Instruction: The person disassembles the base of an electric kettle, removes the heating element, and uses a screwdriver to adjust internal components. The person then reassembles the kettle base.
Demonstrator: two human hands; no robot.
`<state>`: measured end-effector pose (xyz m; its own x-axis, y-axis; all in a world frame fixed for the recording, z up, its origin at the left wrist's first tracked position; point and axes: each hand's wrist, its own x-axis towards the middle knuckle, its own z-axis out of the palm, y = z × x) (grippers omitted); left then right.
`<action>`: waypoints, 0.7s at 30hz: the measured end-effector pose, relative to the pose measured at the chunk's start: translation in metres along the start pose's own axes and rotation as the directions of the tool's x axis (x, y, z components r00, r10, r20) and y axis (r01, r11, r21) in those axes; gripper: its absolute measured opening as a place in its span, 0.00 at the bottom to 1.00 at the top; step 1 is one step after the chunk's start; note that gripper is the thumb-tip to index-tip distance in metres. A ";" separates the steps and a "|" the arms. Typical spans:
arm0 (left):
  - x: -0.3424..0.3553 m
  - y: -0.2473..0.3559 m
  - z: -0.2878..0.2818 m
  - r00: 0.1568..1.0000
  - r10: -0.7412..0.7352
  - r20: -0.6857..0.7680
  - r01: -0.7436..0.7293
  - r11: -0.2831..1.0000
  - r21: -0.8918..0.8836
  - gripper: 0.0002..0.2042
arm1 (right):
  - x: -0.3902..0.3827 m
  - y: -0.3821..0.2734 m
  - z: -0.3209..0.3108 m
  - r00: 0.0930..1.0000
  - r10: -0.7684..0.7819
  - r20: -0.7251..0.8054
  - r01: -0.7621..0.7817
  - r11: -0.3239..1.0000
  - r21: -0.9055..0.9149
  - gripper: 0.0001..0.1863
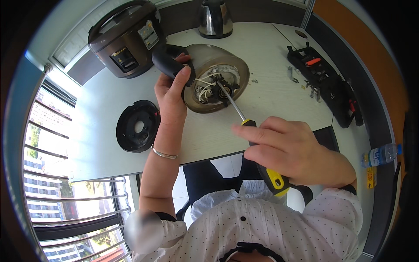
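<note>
An electric kettle (214, 54) lies on its side on the table, its underside turned toward me with white wires and a round black connector showing. My left hand (174, 87) is closed around the kettle's black handle (168, 63). In my right hand (283, 150) is a screwdriver (275, 178) with a black and yellow grip. Its metal shaft slants up and left, and the tip is at the black connector among the wires; whether it sits in a screw I cannot tell. A round black base cover (138, 126) lies left of my left forearm.
A brown rice cooker (124, 39) stands at the back left, and a second steel kettle (215, 19) at the back. On the right lies an open black tool case (327, 83) with small bits (312, 91) beside it. A water bottle (380, 156) is at the far right.
</note>
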<state>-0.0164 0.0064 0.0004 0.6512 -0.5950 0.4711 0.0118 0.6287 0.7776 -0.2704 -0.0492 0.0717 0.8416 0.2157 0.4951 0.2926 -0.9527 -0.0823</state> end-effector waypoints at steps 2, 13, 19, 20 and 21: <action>0.000 0.000 0.000 1.000 0.003 0.003 -0.003 1.000 -0.001 0.15 | 0.000 0.002 0.000 0.999 -0.032 0.016 0.032 0.999 -0.006 0.09; 0.001 0.000 0.001 1.000 0.004 0.004 -0.004 1.000 -0.003 0.15 | -0.001 0.008 0.005 0.985 -0.147 0.087 0.157 0.979 -0.129 0.09; -0.001 0.002 0.003 1.000 -0.003 -0.015 0.003 1.000 0.012 0.14 | 0.001 0.009 0.009 0.991 -0.058 -0.117 0.064 0.997 0.043 0.10; -0.001 0.003 0.003 1.000 -0.007 -0.015 0.007 1.000 0.011 0.14 | 0.002 0.009 0.009 0.989 -0.036 -0.144 0.048 0.996 0.081 0.11; -0.001 0.003 0.003 1.000 -0.010 -0.015 0.011 1.000 0.010 0.14 | 0.002 0.009 0.009 0.987 -0.001 -0.159 0.020 0.993 0.120 0.11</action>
<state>-0.0194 0.0072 0.0036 0.6624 -0.5939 0.4567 0.0111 0.6173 0.7867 -0.2620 -0.0555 0.0641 0.7583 0.1794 0.6268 0.3620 -0.9154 -0.1759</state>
